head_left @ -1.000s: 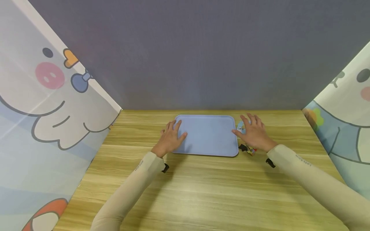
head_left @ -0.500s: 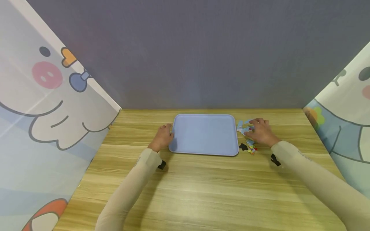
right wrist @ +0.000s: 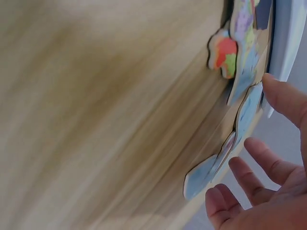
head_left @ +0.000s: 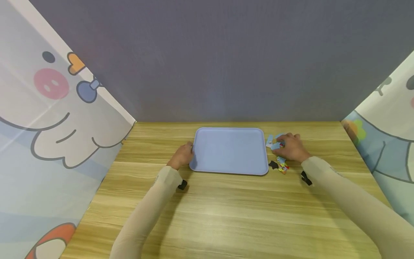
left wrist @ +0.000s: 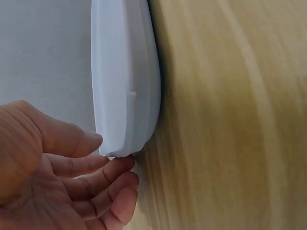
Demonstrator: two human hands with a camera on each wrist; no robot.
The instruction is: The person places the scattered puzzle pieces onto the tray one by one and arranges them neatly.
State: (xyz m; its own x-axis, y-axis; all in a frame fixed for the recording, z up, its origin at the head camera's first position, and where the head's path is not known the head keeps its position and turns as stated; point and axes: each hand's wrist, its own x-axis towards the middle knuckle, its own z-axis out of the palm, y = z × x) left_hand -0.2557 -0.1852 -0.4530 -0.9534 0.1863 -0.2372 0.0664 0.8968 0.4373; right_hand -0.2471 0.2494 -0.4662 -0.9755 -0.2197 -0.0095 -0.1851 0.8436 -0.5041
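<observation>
A pale blue rectangular tray [head_left: 229, 151] lies flat on the wooden table. My left hand [head_left: 183, 155] is at its left edge; in the left wrist view the thumb [left wrist: 81, 143] touches one side of the rim and curled fingers [left wrist: 122, 167] meet the other, pinching it. To the tray's right, my right hand [head_left: 292, 148] hovers over light blue puzzle pieces [head_left: 277, 145], fingers spread and bent. Seen from the right wrist, its thumb tip [right wrist: 271, 84] meets the end of one blue piece [right wrist: 248, 112], the other fingertips staying slightly apart from the pieces.
Nearer me lie a black piece [head_left: 273, 164] and several colourful pieces [head_left: 283, 166], beside the tray's lower right corner. A grey panel [head_left: 226, 61] rises behind the table [head_left: 220, 208], with cartoon-printed panels at left and right.
My left hand has drawn back from over the tray to grip its left edge. My right hand has lowered onto the blue pieces, its fingers bending in.
</observation>
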